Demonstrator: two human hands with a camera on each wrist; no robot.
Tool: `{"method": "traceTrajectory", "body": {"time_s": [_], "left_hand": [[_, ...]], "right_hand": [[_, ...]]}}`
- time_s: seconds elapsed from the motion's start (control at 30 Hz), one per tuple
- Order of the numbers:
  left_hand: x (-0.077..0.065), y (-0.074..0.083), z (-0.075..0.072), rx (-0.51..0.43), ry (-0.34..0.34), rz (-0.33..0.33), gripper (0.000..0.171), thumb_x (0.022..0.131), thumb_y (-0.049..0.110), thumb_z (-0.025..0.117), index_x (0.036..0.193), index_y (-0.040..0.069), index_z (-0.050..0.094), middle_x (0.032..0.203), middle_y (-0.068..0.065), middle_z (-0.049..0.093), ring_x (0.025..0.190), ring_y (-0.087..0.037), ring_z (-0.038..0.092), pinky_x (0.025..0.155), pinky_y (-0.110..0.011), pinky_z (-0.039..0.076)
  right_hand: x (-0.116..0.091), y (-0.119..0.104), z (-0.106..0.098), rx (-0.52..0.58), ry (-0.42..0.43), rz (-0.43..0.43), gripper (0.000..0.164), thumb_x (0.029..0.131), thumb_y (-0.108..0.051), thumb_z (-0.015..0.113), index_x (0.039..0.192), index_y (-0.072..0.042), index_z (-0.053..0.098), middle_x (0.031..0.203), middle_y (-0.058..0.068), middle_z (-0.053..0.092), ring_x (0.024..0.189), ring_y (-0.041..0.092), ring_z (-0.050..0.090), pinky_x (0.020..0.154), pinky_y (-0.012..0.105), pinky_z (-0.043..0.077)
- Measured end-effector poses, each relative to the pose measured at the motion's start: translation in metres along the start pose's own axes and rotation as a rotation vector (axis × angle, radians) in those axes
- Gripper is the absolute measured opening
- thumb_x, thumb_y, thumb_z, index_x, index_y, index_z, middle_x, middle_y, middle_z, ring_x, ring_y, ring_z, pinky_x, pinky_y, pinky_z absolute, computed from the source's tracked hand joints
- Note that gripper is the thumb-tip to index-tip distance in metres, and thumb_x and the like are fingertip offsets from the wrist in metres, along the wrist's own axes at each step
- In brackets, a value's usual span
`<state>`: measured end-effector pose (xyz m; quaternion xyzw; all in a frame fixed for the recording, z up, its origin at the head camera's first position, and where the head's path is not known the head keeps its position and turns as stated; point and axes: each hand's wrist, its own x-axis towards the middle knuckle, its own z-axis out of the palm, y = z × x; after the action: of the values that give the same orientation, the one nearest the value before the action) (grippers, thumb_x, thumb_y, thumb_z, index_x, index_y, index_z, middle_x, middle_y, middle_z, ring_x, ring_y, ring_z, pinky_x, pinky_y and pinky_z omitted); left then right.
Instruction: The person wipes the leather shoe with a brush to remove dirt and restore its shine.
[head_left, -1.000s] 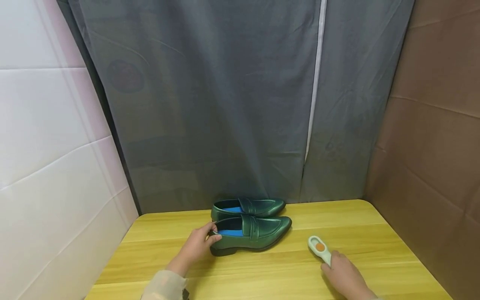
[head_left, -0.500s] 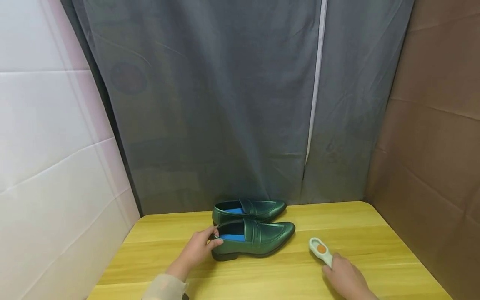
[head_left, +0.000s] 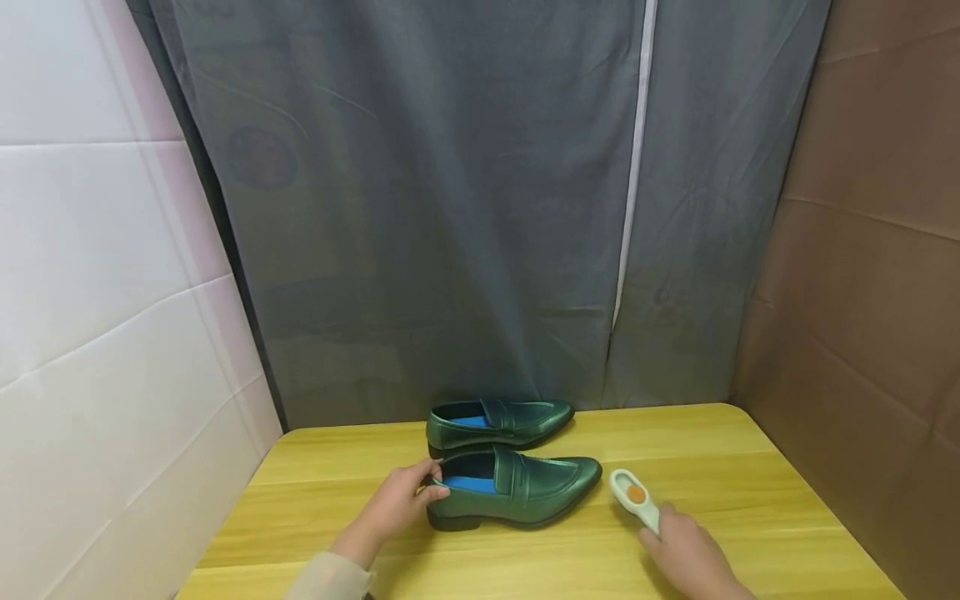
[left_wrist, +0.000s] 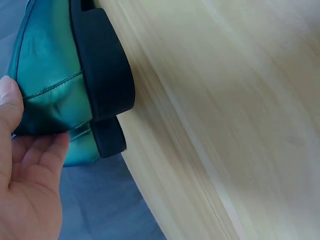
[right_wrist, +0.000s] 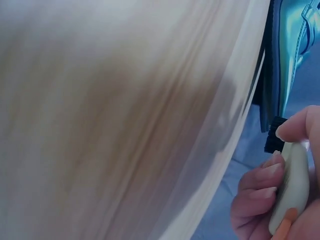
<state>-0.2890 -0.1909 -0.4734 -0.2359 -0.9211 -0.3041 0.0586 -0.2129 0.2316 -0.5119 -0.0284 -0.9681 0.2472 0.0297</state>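
Two dark green loafers with blue insoles stand on the wooden table, toes to the right. My left hand (head_left: 397,504) pinches the back of the near loafer (head_left: 551,492) at its heel opening, thumb outside and fingers around the rear edge. Just behind it stands the far loafer (head_left: 525,418), partly covered by the near one. A pale green brush (head_left: 627,492) with an orange spot is gripped in my right hand (head_left: 688,554), a little right of the near loafer's toe. Black bristles (right_wrist: 273,137) show at its end in the right wrist view, apart from the shoe.
The yellow wood-grain table (head_left: 300,500) has rounded far corners. A grey curtain (head_left: 450,208) hangs right behind its back edge. White fabric (head_left: 112,292) walls the left side, brown fabric (head_left: 862,250) the right.
The near loafer has slid toward me and slightly right, away from the far one, with my left hand still on its heel. The brush has shifted slightly left.
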Motion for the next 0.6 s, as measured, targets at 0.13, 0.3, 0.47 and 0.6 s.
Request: {"method": "traceTrajectory", "body": {"time_s": [0.13,0.3,0.47,0.6], "left_hand": [[-0.004,0.002,0.001,0.025,-0.005,0.039,0.016,0.093,0.027,0.071,0.092,0.018,0.057,0.089,0.004,0.067,0.069,-0.003,0.044,0.063,-0.022,0.038],[-0.008,0.006,0.002,0.016,-0.013,0.064,0.016,0.093,0.028,0.071,0.093,0.019,0.058,0.076,0.013,0.051,0.064,0.001,0.039,0.062,-0.021,0.038],[-0.010,0.011,0.002,0.015,-0.006,0.095,0.020,0.091,0.034,0.070,0.092,0.018,0.058,0.072,0.013,0.049,0.062,0.001,0.035,0.059,-0.020,0.036],[-0.013,0.016,0.004,0.030,-0.017,0.093,0.022,0.091,0.037,0.070,0.092,0.019,0.059,0.070,0.013,0.049,0.061,0.000,0.035,0.058,-0.020,0.035]], "right_hand": [[-0.002,-0.003,-0.001,0.008,0.040,-0.031,0.021,0.091,-0.022,0.062,0.089,-0.004,0.051,0.066,0.005,0.048,0.059,0.020,0.045,0.052,0.033,0.037],[-0.003,-0.006,-0.002,0.024,0.061,-0.037,0.020,0.091,-0.022,0.061,0.089,-0.005,0.050,0.065,0.004,0.046,0.058,0.019,0.043,0.051,0.031,0.036],[-0.004,-0.008,-0.002,0.029,0.072,-0.060,0.020,0.091,-0.022,0.062,0.089,-0.005,0.051,0.064,0.004,0.046,0.056,0.019,0.043,0.050,0.031,0.035],[-0.004,-0.009,0.000,0.030,0.063,-0.061,0.020,0.091,-0.022,0.062,0.089,-0.005,0.051,0.064,0.004,0.046,0.056,0.018,0.043,0.049,0.031,0.034]]}}
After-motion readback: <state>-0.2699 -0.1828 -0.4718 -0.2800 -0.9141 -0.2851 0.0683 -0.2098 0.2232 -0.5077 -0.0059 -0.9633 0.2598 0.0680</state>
